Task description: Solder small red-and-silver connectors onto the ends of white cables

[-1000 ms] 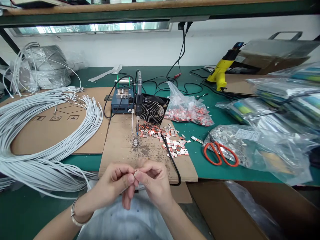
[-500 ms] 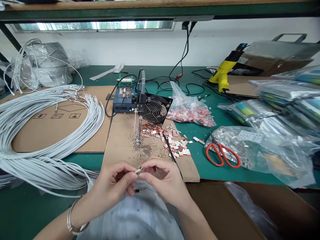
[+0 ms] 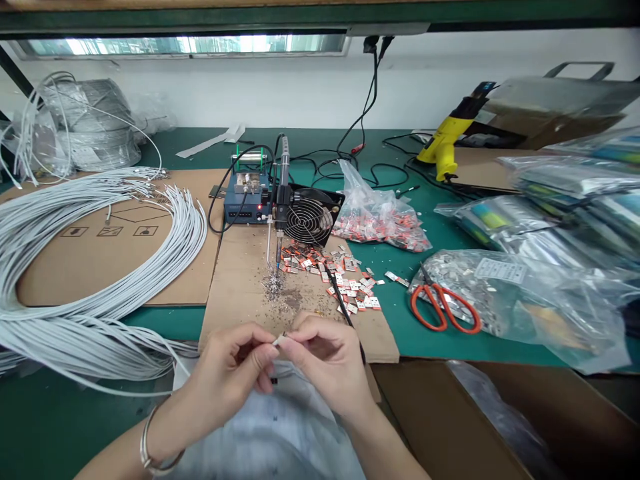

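Near the front edge of the cardboard mat, my left hand (image 3: 227, 373) pinches the end of a light grey cable (image 3: 279, 340) between thumb and forefinger. The thumb and forefinger of my right hand (image 3: 330, 363) close on the cable's tip, where the wire ends are mostly covered by the fingers. Both hands almost touch. Beyond them stands a soldering iron (image 3: 283, 193), upright in its holder, its tip pointing down at the mat. Small metal connectors with orange parts (image 3: 353, 287) lie scattered to the right of the tip.
A thick bundle of grey cables (image 3: 185, 260) lies at the left. Behind the mat are a blue soldering station (image 3: 245, 207) and a black fan (image 3: 310, 220). Orange-handled scissors (image 3: 445, 310) rest by a bag of metal parts (image 3: 465, 287). A yellow heat gun (image 3: 447, 143) stands farther back.
My right thumb and fingers have moved in over the cable's tip, covering the wire ends that showed before. The view has shifted slightly.
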Motion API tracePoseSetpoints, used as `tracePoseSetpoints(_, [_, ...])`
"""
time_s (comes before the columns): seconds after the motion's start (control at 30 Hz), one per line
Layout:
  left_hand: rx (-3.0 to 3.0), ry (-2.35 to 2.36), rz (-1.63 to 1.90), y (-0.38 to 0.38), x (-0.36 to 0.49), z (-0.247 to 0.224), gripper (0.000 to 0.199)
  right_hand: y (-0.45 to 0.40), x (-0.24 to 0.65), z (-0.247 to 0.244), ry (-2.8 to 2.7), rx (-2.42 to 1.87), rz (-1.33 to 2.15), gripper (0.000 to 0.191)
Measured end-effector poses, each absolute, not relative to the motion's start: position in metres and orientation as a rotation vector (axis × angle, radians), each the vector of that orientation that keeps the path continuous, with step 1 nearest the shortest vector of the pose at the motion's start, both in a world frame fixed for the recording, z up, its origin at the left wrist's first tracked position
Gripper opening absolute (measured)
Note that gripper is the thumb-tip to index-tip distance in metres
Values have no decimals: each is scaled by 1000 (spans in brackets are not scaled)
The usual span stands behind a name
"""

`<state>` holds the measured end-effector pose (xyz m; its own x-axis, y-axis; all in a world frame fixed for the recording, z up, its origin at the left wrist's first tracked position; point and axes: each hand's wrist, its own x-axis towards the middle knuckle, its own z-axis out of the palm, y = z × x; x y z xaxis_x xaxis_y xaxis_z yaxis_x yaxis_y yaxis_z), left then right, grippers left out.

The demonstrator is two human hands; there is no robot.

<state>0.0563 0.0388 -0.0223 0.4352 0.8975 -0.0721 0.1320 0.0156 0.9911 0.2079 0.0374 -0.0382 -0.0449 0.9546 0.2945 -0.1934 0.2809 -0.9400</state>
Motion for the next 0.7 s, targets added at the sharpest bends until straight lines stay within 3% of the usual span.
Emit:
tracePoseSetpoints(0.3, [1106, 938, 813, 40, 56, -17, 30, 42, 213, -45, -863, -687, 1005, 17])
tracePoseSetpoints(0.43, [1153, 992, 789, 43, 45, -18, 26, 44, 267, -46, -1054, -1053, 620, 4])
tracePoseSetpoints(0.57, [1220, 1154, 793, 47, 29, -25, 22, 45, 333, -40, -1269, -1542, 142, 14])
tracePoseSetpoints(0.7, [1300, 1260, 728, 56, 10, -41, 24, 58, 366, -32, -1707, -1848, 171, 16])
